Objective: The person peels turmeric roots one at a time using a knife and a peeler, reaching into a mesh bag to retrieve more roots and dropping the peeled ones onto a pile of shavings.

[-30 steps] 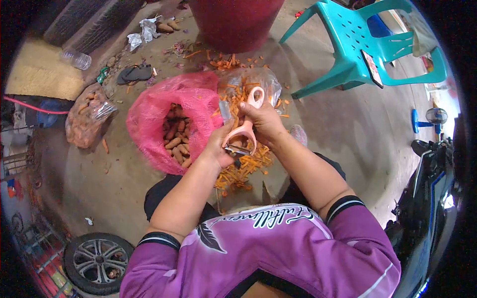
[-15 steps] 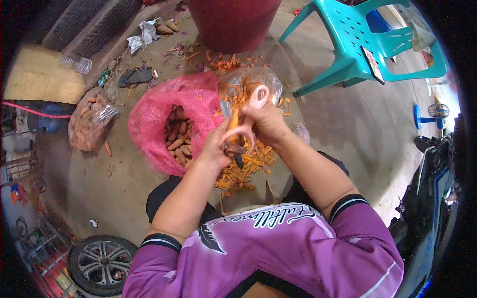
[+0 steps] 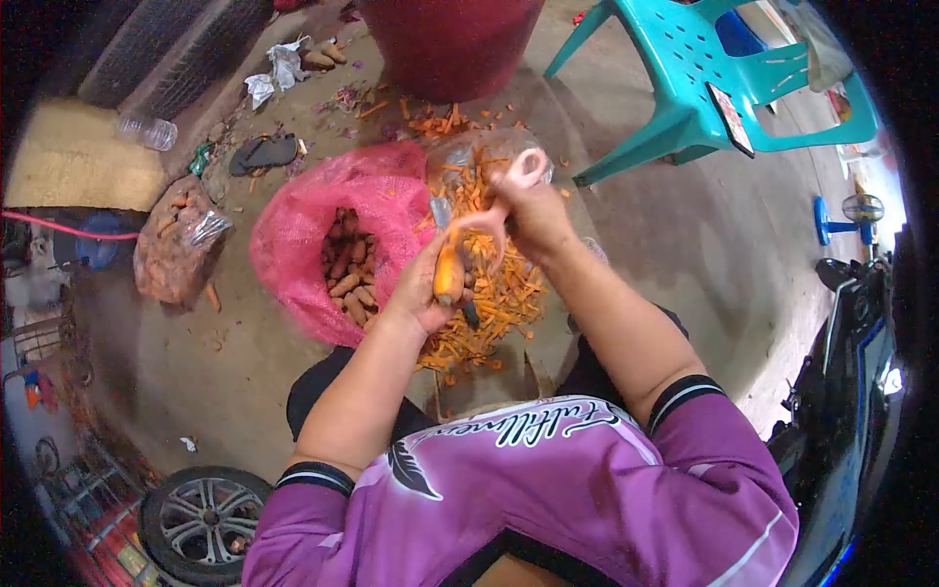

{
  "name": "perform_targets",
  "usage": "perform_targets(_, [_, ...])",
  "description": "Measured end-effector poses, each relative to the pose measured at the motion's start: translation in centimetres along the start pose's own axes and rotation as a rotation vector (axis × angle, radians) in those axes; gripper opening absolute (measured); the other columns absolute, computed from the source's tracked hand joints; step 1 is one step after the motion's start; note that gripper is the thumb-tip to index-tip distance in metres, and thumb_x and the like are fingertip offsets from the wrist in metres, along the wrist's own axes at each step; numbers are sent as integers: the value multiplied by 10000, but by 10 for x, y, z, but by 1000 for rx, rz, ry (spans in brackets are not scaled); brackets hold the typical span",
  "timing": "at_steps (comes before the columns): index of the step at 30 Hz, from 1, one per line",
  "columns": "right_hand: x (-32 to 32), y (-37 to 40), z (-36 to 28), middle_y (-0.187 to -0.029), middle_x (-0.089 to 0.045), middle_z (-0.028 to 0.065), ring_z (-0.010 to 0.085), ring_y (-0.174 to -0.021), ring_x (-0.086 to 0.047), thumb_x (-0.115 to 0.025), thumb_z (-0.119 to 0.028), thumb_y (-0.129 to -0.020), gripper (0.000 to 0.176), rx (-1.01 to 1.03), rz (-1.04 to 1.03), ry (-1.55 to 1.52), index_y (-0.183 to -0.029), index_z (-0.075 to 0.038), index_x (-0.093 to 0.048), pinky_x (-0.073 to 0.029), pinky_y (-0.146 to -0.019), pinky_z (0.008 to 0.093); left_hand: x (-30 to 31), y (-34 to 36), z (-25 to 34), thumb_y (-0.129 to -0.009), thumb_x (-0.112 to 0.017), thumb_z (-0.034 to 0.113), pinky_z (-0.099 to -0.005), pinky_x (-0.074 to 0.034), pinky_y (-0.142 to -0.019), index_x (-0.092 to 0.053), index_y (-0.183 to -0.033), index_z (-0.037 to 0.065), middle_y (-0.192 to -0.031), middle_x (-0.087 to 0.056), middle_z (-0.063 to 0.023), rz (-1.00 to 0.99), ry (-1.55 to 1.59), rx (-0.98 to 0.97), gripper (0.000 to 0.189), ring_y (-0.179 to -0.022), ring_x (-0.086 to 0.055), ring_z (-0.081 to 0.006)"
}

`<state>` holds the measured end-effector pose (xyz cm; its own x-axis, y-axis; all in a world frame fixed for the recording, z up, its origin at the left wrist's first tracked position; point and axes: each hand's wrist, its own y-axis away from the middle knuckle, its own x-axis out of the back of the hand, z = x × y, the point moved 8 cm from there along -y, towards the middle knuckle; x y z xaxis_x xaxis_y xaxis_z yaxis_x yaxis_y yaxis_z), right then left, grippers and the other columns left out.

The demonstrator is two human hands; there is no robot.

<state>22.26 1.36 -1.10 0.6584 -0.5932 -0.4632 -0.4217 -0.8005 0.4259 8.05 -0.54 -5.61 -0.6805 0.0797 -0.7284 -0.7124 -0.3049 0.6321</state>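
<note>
My left hand [image 3: 423, 292] is wrapped around a partly peeled sweet potato [image 3: 450, 276] with bright orange flesh, its end pointing toward me. My right hand [image 3: 536, 213] grips a pale pink peeler [image 3: 530, 166], whose looped handle end sticks out above the fist. The peeler's forked head lies beside the sweet potato; motion blur hides whether the blade touches it. Beneath both hands, orange peelings [image 3: 504, 293] are heaped on the floor and over a clear plastic bag [image 3: 533, 147]. A pink mesh sack [image 3: 293, 235] holding brownish sweet potatoes [image 3: 347, 284] stands open beside my left hand.
A red tub [image 3: 450, 49] stands ahead, and a teal plastic chair [image 3: 675, 68] with a phone [image 3: 731, 119] on it is at right. Left are a filled plastic bag [image 3: 176, 245], a slipper [image 3: 264, 154] and a wheel [image 3: 205, 519]. A motorcycle [image 3: 841, 391] borders the right side.
My right hand with the peeler has moved right and slightly up, away from my left hand. The sweet potato's orange end now shows more plainly in my left hand.
</note>
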Motion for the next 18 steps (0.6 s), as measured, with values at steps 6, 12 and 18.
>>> perform_targets(6, [-34,29,26,-725,-541,66,169,-643,-550,-660,-89,-700,257,-200,-359,46,-870,-39,-474,-483,-585,293,-9,5,4,-840,-465,336,-306,-463,-694,-485,-1064,85,-908,-547,-60,73,70,-106,336,-794,-543,-178])
perform_targets(12, [-26,22,28,-711,-552,28,129,-620,-528,-687,-171,-687,234,-205,-283,32,-804,-40,-533,-438,-564,271,-17,0,-3,-838,-459,357,-325,-472,-649,-489,-1020,59,-881,-542,-72,-45,0,-53,350,-753,-549,-179])
perform_targets(18, [74,-40,-27,-674,-536,57,152,-558,-518,-664,-174,-709,213,174,368,57,-739,-15,-526,-418,-481,265,-18,4,-14,-847,-402,426,-231,-405,-464,-486,-947,78,-711,-496,-23,-93,10,85,372,-564,-466,-125])
